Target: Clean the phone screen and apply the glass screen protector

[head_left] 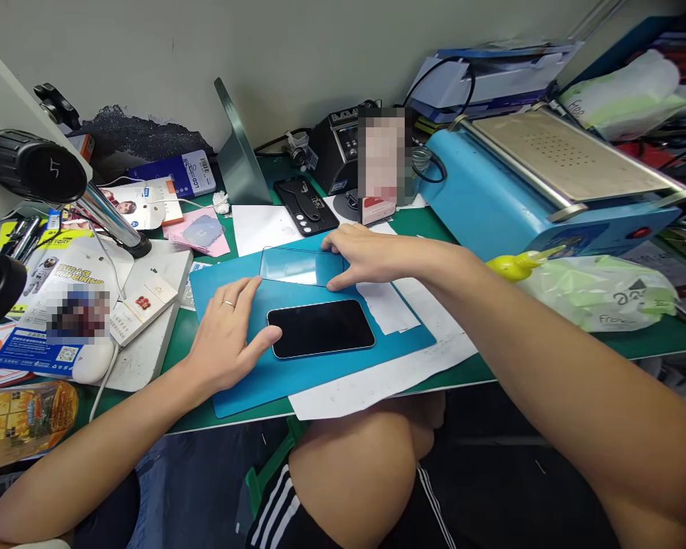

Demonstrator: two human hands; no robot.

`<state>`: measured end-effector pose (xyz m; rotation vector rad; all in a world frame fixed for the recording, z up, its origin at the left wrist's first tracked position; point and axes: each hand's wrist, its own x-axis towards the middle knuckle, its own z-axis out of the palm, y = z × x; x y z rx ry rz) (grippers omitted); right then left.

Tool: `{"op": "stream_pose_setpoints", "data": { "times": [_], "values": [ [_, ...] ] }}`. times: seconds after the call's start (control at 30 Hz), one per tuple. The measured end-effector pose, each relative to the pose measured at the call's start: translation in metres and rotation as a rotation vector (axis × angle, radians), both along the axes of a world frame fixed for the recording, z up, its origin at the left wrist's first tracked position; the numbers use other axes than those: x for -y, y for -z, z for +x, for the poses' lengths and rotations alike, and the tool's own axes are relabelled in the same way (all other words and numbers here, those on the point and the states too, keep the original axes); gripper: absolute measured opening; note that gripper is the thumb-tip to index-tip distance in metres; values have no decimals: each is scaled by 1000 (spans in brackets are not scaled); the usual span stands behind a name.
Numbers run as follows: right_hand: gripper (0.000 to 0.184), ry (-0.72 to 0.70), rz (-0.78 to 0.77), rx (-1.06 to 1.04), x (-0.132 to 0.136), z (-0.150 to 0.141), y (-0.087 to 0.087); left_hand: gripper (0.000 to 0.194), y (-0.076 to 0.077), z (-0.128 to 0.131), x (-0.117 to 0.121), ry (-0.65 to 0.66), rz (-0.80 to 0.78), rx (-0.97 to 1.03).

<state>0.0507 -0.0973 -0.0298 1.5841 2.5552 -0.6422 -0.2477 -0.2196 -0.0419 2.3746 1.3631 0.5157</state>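
Note:
A clear glass screen protector (297,267) with thin dark edges is over the blue work mat (245,389), just beyond a phone (323,328). The phone lies face up, its screen black. My right hand (357,255) grips the right end of the protector, thumb at the near edge and fingers at the far edge. My left hand (225,332) is open with its fingers apart. Its index fingertip meets the protector's left corner, and the thumb tip is at the phone's left end. Whether that thumb presses on the phone, I cannot tell.
A blue machine with a perforated metal plate (560,152) stands at the right, behind a plastic bag (600,293). A dark phone case (306,206) lies at the back. White paper (371,385) sticks out under the mat. A stand's metal post (111,217) rises at the left.

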Motion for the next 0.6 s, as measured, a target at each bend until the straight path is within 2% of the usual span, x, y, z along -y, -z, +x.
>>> {"op": "stream_pose_setpoints", "data": {
  "times": [0.13, 0.3, 0.6],
  "values": [
    [73, 21, 2, -15, 7, -2, -4, 88, 0, -1, 1, 11, 35, -10],
    [72, 14, -8, -96, 23, -1, -4, 78, 0, -2, 3, 40, 214, -43],
    [90, -89, 111, -251, 27, -2, 13, 73, -1, -4, 1, 47, 324, -64]
  ]
}}
